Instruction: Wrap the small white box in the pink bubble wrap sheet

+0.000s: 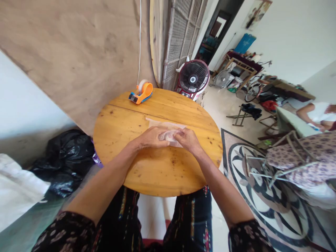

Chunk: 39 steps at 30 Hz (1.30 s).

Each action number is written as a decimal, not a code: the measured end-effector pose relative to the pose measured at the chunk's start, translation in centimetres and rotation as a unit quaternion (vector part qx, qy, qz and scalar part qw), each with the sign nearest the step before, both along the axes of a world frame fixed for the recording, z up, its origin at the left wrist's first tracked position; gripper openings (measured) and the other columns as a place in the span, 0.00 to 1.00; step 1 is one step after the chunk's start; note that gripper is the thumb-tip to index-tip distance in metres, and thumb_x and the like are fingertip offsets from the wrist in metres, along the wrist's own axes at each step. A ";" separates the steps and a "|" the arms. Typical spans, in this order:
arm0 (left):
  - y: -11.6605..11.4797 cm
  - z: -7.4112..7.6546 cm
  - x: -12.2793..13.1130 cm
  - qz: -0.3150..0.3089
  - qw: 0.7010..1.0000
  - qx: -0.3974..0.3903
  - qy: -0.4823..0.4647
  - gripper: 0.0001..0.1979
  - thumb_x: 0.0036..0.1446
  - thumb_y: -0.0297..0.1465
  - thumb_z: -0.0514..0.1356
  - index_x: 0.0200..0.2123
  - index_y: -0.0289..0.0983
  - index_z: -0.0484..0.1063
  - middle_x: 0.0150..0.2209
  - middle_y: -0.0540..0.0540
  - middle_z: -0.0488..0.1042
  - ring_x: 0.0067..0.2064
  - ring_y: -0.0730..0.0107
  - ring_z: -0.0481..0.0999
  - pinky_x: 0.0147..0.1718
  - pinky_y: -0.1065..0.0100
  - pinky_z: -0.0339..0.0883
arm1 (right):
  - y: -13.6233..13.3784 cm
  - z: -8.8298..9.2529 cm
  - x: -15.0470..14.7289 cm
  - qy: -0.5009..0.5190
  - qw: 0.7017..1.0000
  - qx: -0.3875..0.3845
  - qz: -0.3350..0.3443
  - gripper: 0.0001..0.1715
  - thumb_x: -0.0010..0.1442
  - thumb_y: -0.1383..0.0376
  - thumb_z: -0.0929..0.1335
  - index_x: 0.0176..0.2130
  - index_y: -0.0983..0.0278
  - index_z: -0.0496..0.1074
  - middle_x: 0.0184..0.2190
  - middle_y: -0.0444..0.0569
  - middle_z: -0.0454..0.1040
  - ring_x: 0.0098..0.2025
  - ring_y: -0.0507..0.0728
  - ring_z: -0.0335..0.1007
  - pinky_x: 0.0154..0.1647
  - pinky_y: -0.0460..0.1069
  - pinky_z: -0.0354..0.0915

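Note:
A pale, thin, partly see-through sheet lies on the round wooden table. On its near part sits a small whitish bundle with darker marks, and what is inside it I cannot make out. From the left, my left hand is curved around the bundle, thumb along the near side. My right hand pinches the bundle's right end, fingertips pressed together. An orange tape dispenser with a roll of tape stands at the table's far edge.
A fan stands just beyond the table. Black plastic bags lie on the left, beside a white sack. A wooden board leans behind. Another person sits at a table on the right, near a folding stool.

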<state>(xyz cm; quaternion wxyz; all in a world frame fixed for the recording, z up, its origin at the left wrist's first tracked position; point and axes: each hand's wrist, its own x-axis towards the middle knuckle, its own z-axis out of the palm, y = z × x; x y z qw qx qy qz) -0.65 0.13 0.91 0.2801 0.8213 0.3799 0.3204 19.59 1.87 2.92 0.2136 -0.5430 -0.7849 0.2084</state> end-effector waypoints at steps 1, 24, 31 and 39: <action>0.0 -0.2 0.1 0.014 1.000 0.004 0.000 0.19 0.51 0.35 0.62 0.47 0.41 0.76 0.46 0.47 0.77 0.46 0.60 0.74 0.47 0.64 0.65 | 0.1 0.0 0.1 0.011 1.000 -0.003 -0.001 0.09 0.53 0.62 0.66 0.28 0.65 0.73 0.23 0.45 0.70 0.26 0.52 0.64 0.28 0.46 0.56; 0.1 -1.0 0.9 0.095 0.987 -0.102 -0.085 0.09 0.49 0.31 0.56 0.28 0.34 0.75 0.26 0.52 0.72 0.27 0.75 0.67 0.26 0.74 0.58 | 0.1 -2.9 1.6 0.300 0.940 -0.153 0.054 0.18 0.49 0.54 0.72 0.25 0.64 0.67 0.22 0.41 0.66 0.24 0.49 0.59 0.28 0.45 0.57; 0.0 -1.0 0.9 0.097 0.984 -0.122 -0.090 0.09 0.50 0.33 0.57 0.29 0.34 0.74 0.24 0.53 0.70 0.26 0.75 0.65 0.25 0.74 0.56 | -0.2 -2.9 1.4 0.315 0.935 -0.159 0.035 0.18 0.47 0.54 0.72 0.26 0.65 0.68 0.22 0.41 0.67 0.25 0.48 0.60 0.28 0.45 0.58; 0.0 -0.8 1.0 0.110 0.983 -0.123 -0.082 0.09 0.49 0.33 0.56 0.29 0.34 0.75 0.24 0.52 0.70 0.27 0.74 0.65 0.26 0.73 0.57 | -0.6 -3.1 1.4 0.324 0.928 -0.182 0.022 0.18 0.47 0.53 0.72 0.25 0.64 0.67 0.20 0.40 0.67 0.23 0.49 0.59 0.26 0.45 0.58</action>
